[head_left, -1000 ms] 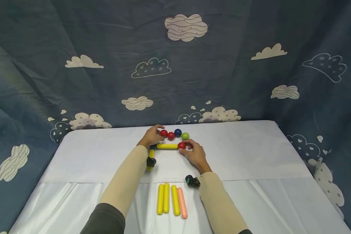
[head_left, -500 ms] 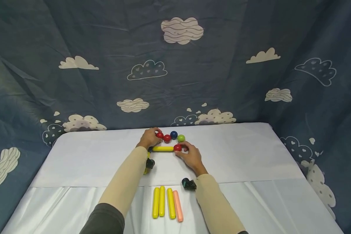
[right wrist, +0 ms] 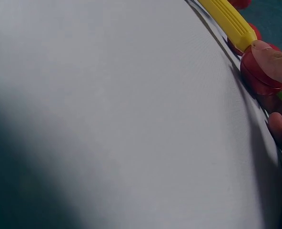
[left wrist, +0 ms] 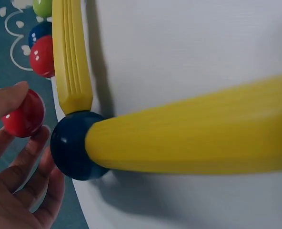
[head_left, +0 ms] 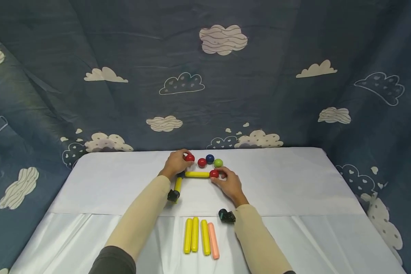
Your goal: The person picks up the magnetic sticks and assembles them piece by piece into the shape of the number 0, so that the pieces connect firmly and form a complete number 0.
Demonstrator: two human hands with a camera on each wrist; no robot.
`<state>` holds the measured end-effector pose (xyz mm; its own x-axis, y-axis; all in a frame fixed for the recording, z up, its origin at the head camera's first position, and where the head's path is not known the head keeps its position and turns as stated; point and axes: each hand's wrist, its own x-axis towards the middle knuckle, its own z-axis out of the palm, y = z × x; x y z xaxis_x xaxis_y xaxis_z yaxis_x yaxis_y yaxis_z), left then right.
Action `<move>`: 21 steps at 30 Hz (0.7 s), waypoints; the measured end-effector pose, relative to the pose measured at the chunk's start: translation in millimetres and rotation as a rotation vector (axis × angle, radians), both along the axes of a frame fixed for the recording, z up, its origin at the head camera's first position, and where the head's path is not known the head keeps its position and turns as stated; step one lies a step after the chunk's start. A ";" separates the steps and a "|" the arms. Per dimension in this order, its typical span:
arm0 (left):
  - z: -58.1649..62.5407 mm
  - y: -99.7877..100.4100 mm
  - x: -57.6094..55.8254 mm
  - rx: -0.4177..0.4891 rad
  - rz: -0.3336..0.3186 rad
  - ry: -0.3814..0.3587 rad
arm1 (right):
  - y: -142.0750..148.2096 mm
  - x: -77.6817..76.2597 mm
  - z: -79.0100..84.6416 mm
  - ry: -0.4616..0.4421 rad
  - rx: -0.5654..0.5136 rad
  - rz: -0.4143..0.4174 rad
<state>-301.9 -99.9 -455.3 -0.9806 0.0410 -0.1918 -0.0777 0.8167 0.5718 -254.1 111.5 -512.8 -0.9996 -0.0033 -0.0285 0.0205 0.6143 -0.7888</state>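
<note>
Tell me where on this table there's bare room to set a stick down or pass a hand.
Bare cloth lies right of the right hand out to the table edge, and left of the left hand. Between both forearms, above the four loose sticks, is a small free patch. It is crowded around the loose balls and joined yellow sticks.
</note>
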 end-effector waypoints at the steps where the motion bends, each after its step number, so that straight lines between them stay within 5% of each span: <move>1: -0.2 -1.3 2.5 0.009 -0.010 0.008 | 0.6 0.1 -0.3 -0.003 -0.004 -0.006; 11: -4.9 -19.2 31.0 0.145 -0.007 0.141 | 2.2 -0.4 -2.5 -0.007 -0.019 -0.014; 21: -4.1 -23.2 62.5 0.191 -0.003 0.173 | 0.9 -2.0 -2.1 -0.017 -0.032 -0.002</move>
<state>-239.3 -123.1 -459.4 -0.9979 0.0636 -0.0099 0.0371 0.6929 0.7201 -256.1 112.3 -514.9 -0.9990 -0.0030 -0.0456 0.0351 0.5886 -0.8077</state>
